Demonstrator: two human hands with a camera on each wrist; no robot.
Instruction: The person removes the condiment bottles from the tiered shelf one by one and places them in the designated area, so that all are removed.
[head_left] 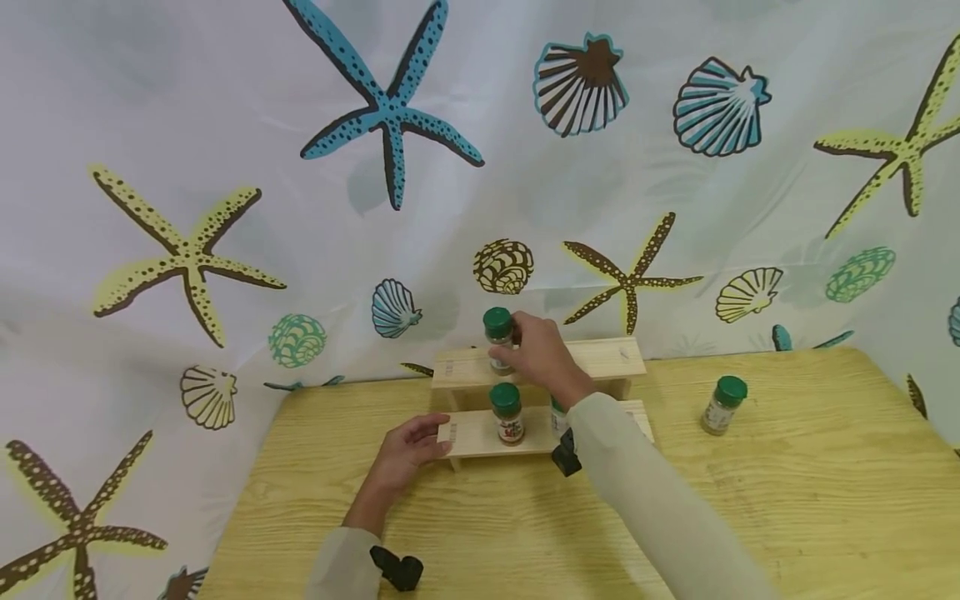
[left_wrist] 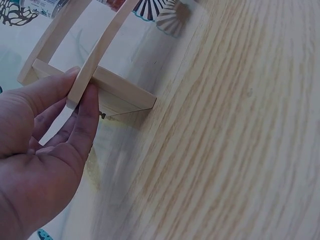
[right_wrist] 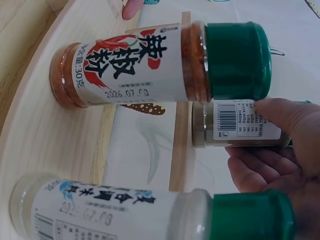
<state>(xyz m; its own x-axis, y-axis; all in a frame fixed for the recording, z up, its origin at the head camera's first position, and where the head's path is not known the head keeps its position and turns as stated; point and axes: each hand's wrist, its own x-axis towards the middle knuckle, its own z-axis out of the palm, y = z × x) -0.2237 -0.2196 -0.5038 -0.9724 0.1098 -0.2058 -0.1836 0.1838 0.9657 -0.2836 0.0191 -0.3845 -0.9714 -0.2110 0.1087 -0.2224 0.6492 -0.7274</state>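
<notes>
A two-step wooden spice rack (head_left: pixel 472 437) stands on the table. My left hand (head_left: pixel 408 450) pinches the left end of its lower shelf between thumb and fingers, as the left wrist view shows. Over the upper shelf's left part, my right hand (head_left: pixel 542 350) grips a green-capped spice jar (right_wrist: pixel 245 122) by its side, the jar upright. On the lower shelf stands a jar of red chili powder (right_wrist: pixel 135 67). To its right is another green-capped seasoning jar (right_wrist: pixel 110 212), partly hidden by my right forearm in the head view.
One more green-capped spice jar (head_left: pixel 723 406) stands on the wood-grain table (head_left: pixel 810 483), right of the rack. Behind the rack hangs a white cloth (head_left: pixel 315 242) printed with starfish and shells.
</notes>
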